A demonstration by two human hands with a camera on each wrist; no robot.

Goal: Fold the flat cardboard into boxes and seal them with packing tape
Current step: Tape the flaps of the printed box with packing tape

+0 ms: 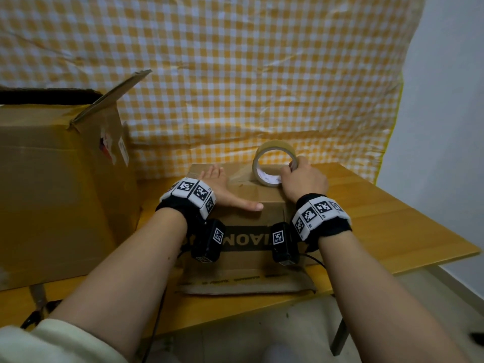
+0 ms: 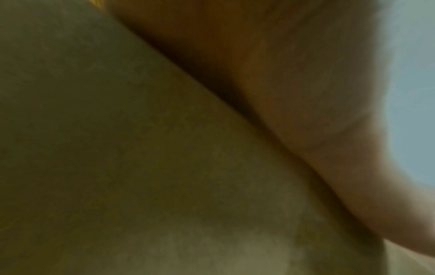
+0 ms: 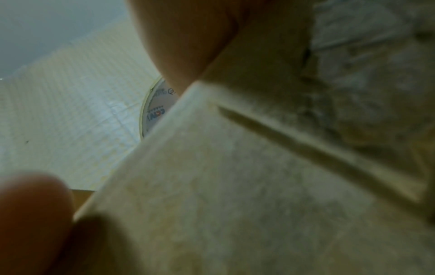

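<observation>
Cardboard fills the left: a large open carton (image 1: 60, 179) against yellow-checked cloth (image 1: 235, 74). On the wooden surface (image 1: 379, 221), the box (image 1: 251, 218) reads "XIAOM"; left hand (image 1: 222, 189) presses flat, right hand (image 1: 303, 182) grips the tape roll (image 1: 273, 163) atop.

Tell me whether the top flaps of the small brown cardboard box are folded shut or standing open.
Folded shut: the small brown cardboard box has its flaps flat, the left hand pressing them and the tape roll standing on top.

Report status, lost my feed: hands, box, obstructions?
Left hand flat on small box. Right hand grips tape roll standing on it. Nothing obstructing.
</observation>
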